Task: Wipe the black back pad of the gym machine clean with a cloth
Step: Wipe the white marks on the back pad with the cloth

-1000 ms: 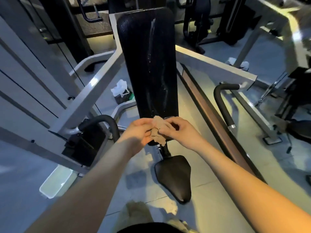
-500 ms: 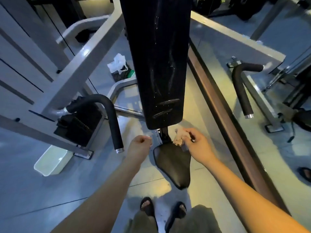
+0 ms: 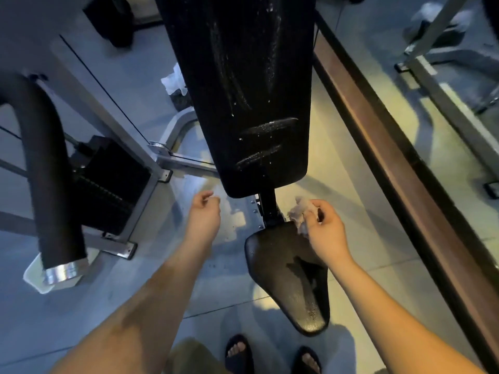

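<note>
Pinching a crumpled cloth [image 3: 299,215], the fingers [image 3: 315,205] of the right hand [image 3: 325,228] curl round it just over the narrow end of the black seat [image 3: 294,279], right beside the post [image 3: 267,209] under the back pad. The black back pad [image 3: 243,90] rises above and a little left of those fingers, apart from the cloth. Pale streaks and two smeared bands show on its lower half. The left hand [image 3: 204,215] hangs just below the pad's lower left corner, loosely curled and gripping nothing. Well left of it a black foam handle [image 3: 46,171] ends over a white tub [image 3: 33,276], with the weight stack [image 3: 108,184] between handle and hand. Two sandalled feet [image 3: 237,349] stand on the floor below both hands.
</note>
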`<state>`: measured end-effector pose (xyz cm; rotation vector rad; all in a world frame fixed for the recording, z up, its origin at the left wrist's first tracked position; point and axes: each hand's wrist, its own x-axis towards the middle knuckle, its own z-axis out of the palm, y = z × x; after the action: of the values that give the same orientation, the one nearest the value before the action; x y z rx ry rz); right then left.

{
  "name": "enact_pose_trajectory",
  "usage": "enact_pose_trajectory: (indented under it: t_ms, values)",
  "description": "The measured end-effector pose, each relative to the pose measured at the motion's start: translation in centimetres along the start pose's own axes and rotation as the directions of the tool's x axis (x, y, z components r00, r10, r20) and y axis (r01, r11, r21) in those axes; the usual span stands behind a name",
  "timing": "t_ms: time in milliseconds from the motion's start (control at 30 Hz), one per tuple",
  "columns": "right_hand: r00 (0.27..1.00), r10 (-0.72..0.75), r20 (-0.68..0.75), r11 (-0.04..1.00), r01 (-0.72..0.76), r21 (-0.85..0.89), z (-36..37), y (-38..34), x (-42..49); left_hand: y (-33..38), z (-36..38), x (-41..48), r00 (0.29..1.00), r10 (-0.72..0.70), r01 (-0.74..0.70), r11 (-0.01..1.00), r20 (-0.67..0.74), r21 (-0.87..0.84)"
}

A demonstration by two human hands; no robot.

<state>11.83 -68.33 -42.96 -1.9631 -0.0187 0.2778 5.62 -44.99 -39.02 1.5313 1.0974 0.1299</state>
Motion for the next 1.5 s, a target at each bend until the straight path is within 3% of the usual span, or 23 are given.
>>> enact_pose_trajectory:
  t_ms: [133, 267, 367, 600, 767, 867, 933, 1067, 1400, 1500]
  values:
    - [0.998, -0.070, -0.011, 0.983, 0.071, 0.167, 2.8, 3.3, 2.3, -1.2, 3.0, 4.6, 0.998, 0.067, -0.065, 0.994, -0.012, 0.090]
    - [0.984, -0.177, -0.005, 0.962, 0.174, 0.209, 5.2, 5.7, 4.8, -2.9, 5.9, 8.2, 0.998, 0.060, -0.060, 0.998, -0.014, 0.007]
    - [0.975, -0.222, -0.021, 0.969, 0.222, 0.105, 6.9, 7.5, 6.8, -4.2, 7.1, 11.1, 0.996, 0.083, -0.085, 0.993, -0.027, -0.080]
    - [0.911, -0.377, -0.168, 0.926, 0.364, -0.106, 9.6, 9.3, 10.1, -6.7, 8.8, 15.2, 0.936, 0.333, -0.344, 0.934, -0.111, -0.099]
    - [0.805, -0.509, -0.304, 0.861, 0.464, -0.209, 10.4, 10.4, 11.7, -7.5, 9.5, 16.4, 0.867, 0.449, -0.477, 0.873, -0.215, -0.104]
    - [0.721, -0.578, -0.382, 0.816, 0.498, -0.295, 10.5, 10.6, 12.9, -7.7, 9.3, 17.3, 0.847, 0.475, -0.522, 0.825, -0.237, -0.214]
    - [0.700, -0.618, -0.358, 0.783, 0.507, -0.360, 11.0, 10.8, 13.8, -7.3, 9.0, 17.8, 0.860, 0.448, -0.507, 0.800, -0.243, -0.321]
    - [0.677, -0.679, -0.286, 0.722, 0.541, -0.432, 12.9, 11.4, 14.3, -6.1, 9.4, 18.1, 0.887, 0.357, -0.449, 0.815, -0.293, -0.365]
    - [0.540, -0.736, -0.408, 0.676, 0.622, -0.396, 15.4, 8.4, 15.4, -5.8, 10.4, 19.3, 0.846, 0.337, -0.478, 0.823, -0.414, -0.307]
    - [0.524, -0.833, -0.177, 0.541, 0.707, -0.455, 17.4, 10.6, 13.4, -5.8, 10.4, 19.4, 0.829, 0.356, -0.503, 0.812, -0.432, -0.296]
